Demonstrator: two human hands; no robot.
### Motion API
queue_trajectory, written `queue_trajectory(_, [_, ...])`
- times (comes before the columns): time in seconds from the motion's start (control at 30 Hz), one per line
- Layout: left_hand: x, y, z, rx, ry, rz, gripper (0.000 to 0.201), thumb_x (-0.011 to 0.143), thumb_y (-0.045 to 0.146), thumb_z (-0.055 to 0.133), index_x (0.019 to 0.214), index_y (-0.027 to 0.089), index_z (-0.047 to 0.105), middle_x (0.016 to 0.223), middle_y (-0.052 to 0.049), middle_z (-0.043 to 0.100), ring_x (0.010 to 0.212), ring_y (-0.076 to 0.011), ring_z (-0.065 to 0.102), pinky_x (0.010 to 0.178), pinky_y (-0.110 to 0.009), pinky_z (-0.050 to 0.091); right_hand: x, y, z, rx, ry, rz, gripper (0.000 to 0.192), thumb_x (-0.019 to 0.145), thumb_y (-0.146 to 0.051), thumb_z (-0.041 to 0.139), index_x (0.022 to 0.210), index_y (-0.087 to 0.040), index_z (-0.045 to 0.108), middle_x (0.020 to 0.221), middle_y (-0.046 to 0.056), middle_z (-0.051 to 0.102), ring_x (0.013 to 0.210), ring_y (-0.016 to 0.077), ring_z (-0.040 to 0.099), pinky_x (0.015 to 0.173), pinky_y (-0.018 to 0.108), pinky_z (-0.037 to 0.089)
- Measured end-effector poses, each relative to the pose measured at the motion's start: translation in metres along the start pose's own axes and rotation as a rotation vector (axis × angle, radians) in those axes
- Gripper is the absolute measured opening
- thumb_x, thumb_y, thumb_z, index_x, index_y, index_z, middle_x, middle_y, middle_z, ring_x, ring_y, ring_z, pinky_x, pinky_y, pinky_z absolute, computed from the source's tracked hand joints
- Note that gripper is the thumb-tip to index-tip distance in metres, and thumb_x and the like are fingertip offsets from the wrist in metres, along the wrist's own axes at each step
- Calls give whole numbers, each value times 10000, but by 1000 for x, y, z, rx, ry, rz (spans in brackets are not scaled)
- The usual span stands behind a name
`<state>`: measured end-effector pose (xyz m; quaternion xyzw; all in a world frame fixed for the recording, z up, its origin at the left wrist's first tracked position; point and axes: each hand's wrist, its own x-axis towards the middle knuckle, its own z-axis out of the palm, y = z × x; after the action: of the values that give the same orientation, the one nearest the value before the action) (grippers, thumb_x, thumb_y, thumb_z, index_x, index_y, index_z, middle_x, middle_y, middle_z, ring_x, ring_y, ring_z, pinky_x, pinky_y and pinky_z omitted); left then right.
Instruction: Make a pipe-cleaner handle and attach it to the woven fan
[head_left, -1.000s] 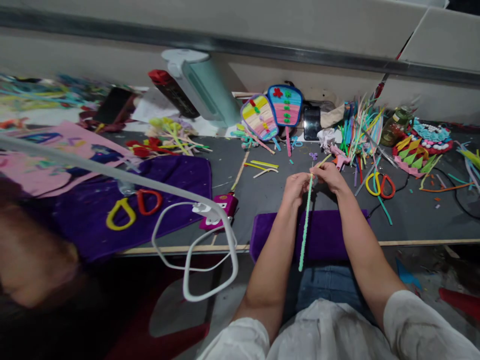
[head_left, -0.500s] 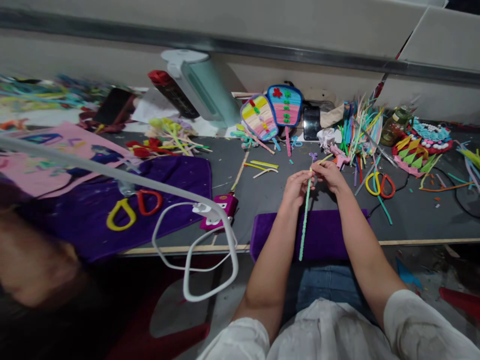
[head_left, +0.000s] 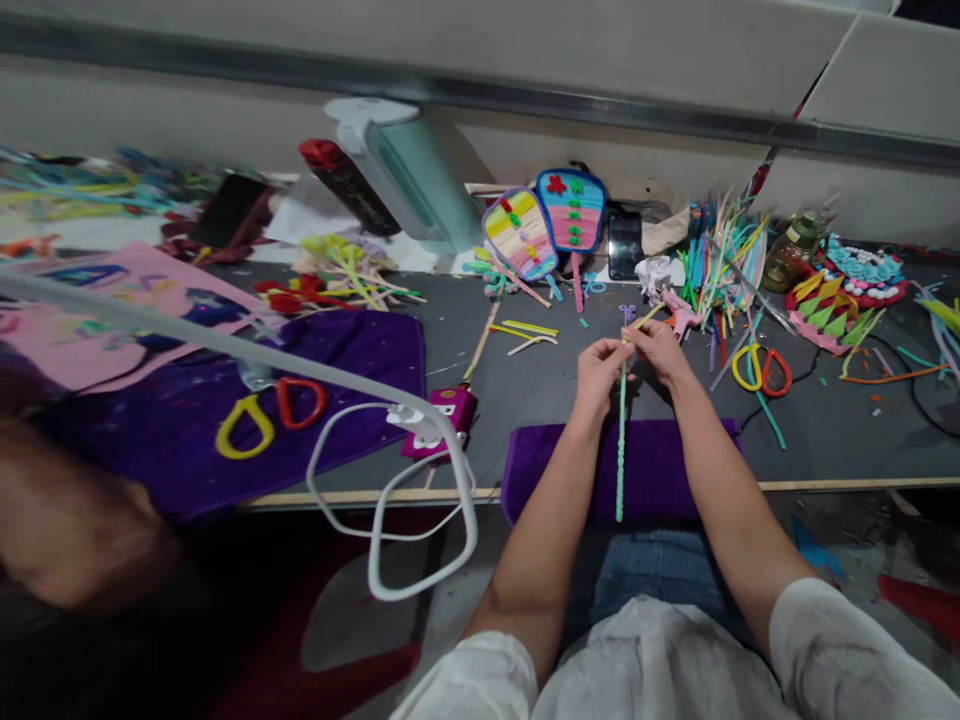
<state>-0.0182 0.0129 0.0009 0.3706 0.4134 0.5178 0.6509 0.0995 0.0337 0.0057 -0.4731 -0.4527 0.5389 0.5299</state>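
left hand (head_left: pixel 598 370) and right hand (head_left: pixel 661 350) pinch the green stem (head_left: pixel 621 440) at its top, over the purple cloth (head_left: pixel 661 470); shaft looks wound, yellow strand (head_left: pixel 648 317) jutting out, apparently unwound.

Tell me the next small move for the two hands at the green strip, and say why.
Probably a small twist: the right hand could wind the yellow strip round the top of the green strip while the left hand steadies it. The hands meet there, the yellow strip juts out past the right hand, and the green strip hangs below; the hands hide any join.
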Motion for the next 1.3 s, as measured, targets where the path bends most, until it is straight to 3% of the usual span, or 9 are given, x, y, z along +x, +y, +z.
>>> queue_trajectory(0.13, [3,-1,-3,-20,6,-17,347,555,376,817,691,137,603,521,52,532,407,-53,447,445,-217,473,0,-1,2,27,-7,1,384,607,-491,770,664,-182,550,512,-79,412,436,48,284,436,226,187])
queue_trajectory(0.37, [7,3,-10,-305,-214,-277,269,616,237,796,706,148,559,548,49,504,443,-41,458,425,-159,404,-8,-11,3,162,-142,93,368,597,-453,786,700,-185,555,544,-79,432,453,49,360,436,195,255])
queue_trajectory(0.5, [5,2,-9,-391,-303,-291,272,609,212,802,699,151,553,566,46,499,459,-38,446,419,-147,387,-11,-15,2,174,-177,75,376,590,-457,784,700,-187,547,595,-60,494,508,60,431,488,196,335])
queue_trajectory(0.6, [5,0,-8,-331,-283,-286,296,595,253,816,736,147,578,576,45,509,459,-42,455,434,-159,409,-10,-14,0,141,-126,47,377,584,-464,780,689,-189,544,573,-65,472,492,58,389,477,202,302])
queue_trajectory(0.73, [3,-2,-3,-53,-77,-92,332,615,366,790,782,150,601,612,37,555,442,-63,464,466,-217,440,-2,-5,-1,41,6,-15,347,593,-454,763,674,-181,564,523,-76,442,446,52,298,451,222,217])
queue_trajectory(0.87, [-1,-6,0,409,146,312,218,677,333,720,666,166,581,573,46,515,508,-78,451,526,-210,386,7,7,-2,-82,113,-155,288,622,-415,725,646,-162,592,580,-41,533,537,80,419,528,227,315])
queue_trajectory(0.97, [-1,-8,-2,613,206,443,220,735,293,649,580,169,553,541,41,474,550,-87,430,553,-206,344,10,13,-1,-161,125,-187,262,648,-400,699,641,-156,603,607,-24,567,593,100,471,577,237,355])
queue_trajectory(1.1, [1,-8,-3,447,194,354,208,732,303,642,590,165,577,503,51,457,469,-76,395,481,-206,313,7,10,2,-103,98,-143,273,640,-403,714,663,-150,615,594,-32,551,572,88,440,558,234,339])
queue_trajectory(1.3, [6,-3,-3,-72,21,-1,213,641,292,751,682,149,598,519,41,536,362,-62,413,392,-206,350,-2,-5,6,110,43,29,334,568,-413,781,681,-173,577,495,-89,399,443,47,263,432,226,161])
